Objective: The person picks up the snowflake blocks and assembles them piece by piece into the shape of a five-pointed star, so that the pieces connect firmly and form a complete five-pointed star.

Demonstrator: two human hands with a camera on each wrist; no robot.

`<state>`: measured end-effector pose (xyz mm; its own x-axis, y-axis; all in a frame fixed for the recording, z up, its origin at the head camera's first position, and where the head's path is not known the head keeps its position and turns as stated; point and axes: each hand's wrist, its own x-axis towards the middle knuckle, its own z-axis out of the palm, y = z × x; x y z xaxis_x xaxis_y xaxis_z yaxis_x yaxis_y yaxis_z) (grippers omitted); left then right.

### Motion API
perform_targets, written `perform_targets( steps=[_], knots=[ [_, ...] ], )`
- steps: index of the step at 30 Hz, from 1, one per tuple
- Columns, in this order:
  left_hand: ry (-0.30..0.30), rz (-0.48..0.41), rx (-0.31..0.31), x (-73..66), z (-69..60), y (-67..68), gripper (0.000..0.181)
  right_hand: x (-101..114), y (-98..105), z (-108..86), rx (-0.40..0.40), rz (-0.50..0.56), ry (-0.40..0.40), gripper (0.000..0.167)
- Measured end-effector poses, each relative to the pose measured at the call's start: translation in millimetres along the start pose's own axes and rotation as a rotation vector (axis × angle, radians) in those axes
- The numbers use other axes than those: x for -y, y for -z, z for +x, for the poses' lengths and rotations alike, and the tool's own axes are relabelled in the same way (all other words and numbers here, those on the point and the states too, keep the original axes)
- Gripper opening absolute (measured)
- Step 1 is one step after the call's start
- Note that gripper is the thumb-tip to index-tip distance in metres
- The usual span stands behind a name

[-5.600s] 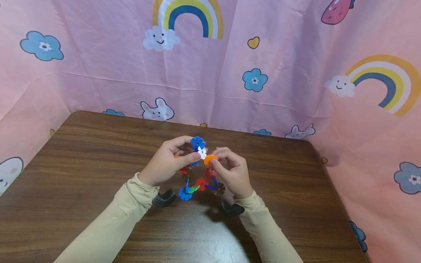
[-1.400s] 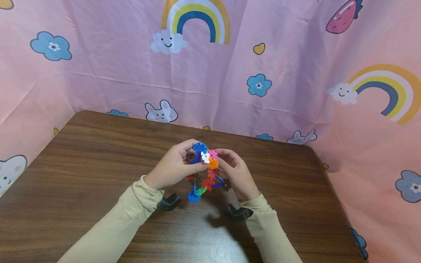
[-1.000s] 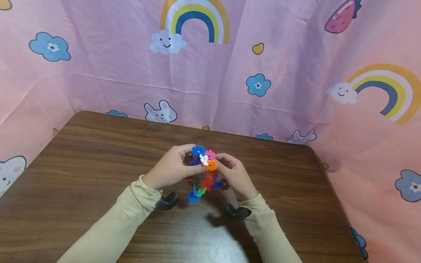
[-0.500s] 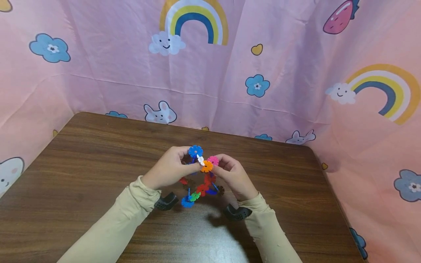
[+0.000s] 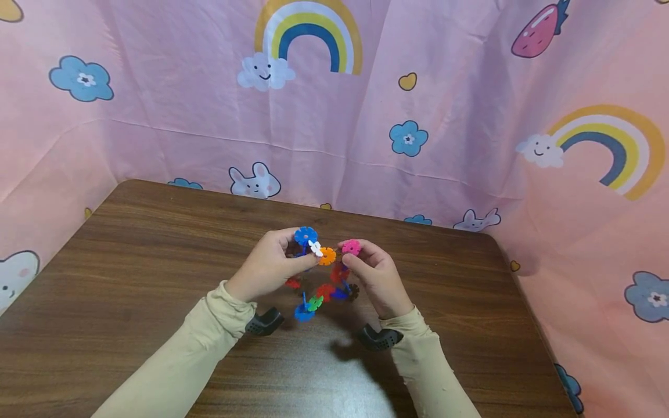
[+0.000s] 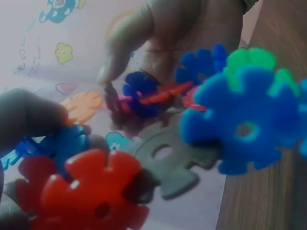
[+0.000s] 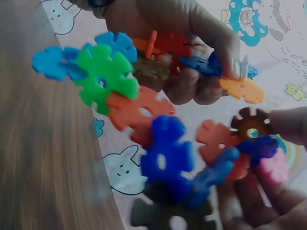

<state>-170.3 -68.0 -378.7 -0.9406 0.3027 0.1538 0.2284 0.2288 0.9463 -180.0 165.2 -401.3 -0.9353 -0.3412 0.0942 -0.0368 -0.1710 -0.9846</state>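
A looped chain of interlocking plastic snowflake discs hangs between both hands above the table. My left hand (image 5: 261,264) grips one end, its thumb by the white disc (image 5: 315,248) and the orange disc (image 5: 327,256). A blue disc (image 5: 305,235) stands above that thumb. My right hand (image 5: 380,281) pinches the other end at the pink disc (image 5: 351,247), a small gap away from the orange one. Lower in the chain are a green disc (image 7: 103,79), a red disc (image 6: 93,187) and brown discs (image 7: 250,125). Fingers partly hide some discs.
The brown wooden table (image 5: 157,325) lies beneath the hands. A pink patterned cloth (image 5: 324,110) hangs behind and at both sides. Black wrist devices (image 5: 265,322) sit under both wrists.
Earlier my right hand pinched the orange disc; now it pinches the pink one. Over the last half second the pink disc has moved right, apart from the orange disc. The left hand keeps its grip.
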Motion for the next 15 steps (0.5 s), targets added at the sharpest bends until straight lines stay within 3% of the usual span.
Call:
perform_targets(
  steps=[8, 15],
  knots=[
    [-0.018, -0.034, -0.031, -1.0, 0.6, 0.6, 0.016, 3.8, -3.8, -3.4, -0.066, 0.037, 0.085, 0.018],
    [-0.041, -0.015, -0.037, -2.7, 0.3, 1.0, 0.014, 2.4, -4.3, -3.7, -0.047, 0.054, 0.171, 0.018]
  ],
)
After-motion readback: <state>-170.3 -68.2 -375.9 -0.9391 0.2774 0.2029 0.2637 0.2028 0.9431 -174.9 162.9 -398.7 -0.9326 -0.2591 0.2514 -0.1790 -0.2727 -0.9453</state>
